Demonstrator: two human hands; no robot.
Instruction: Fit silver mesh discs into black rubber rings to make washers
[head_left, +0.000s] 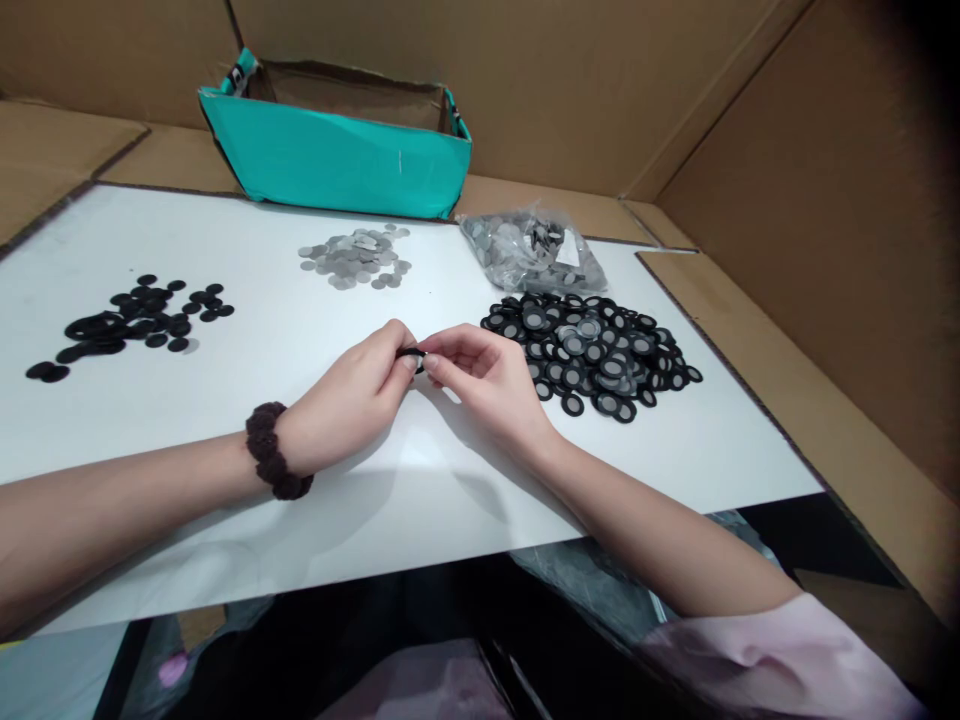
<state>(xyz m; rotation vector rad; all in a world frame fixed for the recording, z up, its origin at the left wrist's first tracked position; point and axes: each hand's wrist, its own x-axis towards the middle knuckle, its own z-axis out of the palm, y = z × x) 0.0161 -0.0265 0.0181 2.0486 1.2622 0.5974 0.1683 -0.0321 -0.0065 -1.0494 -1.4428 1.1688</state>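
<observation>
Over the middle of the white board [270, 540], my two hands meet fingertip to fingertip. My left hand [356, 390] is closed, pinching a small black ring [411, 352] between thumb and forefinger. A dark scrunchie [271, 452] circles that wrist. My right hand [491, 385] pinches at the ring's right side, its thumb and forefinger pressed together there; a small pale edge shows between them, too small to name. Close by on the right lies a heap of black rings with grey discs in their centres [600, 350].
Loose grey discs [356, 258] lie at the back middle, and black discs [150, 315] are scattered at left. A clear plastic bag of grey discs [532, 250] rests behind the heap. A teal box [345, 155] stands at the back. Cardboard walls [840, 200] enclose the far and right sides.
</observation>
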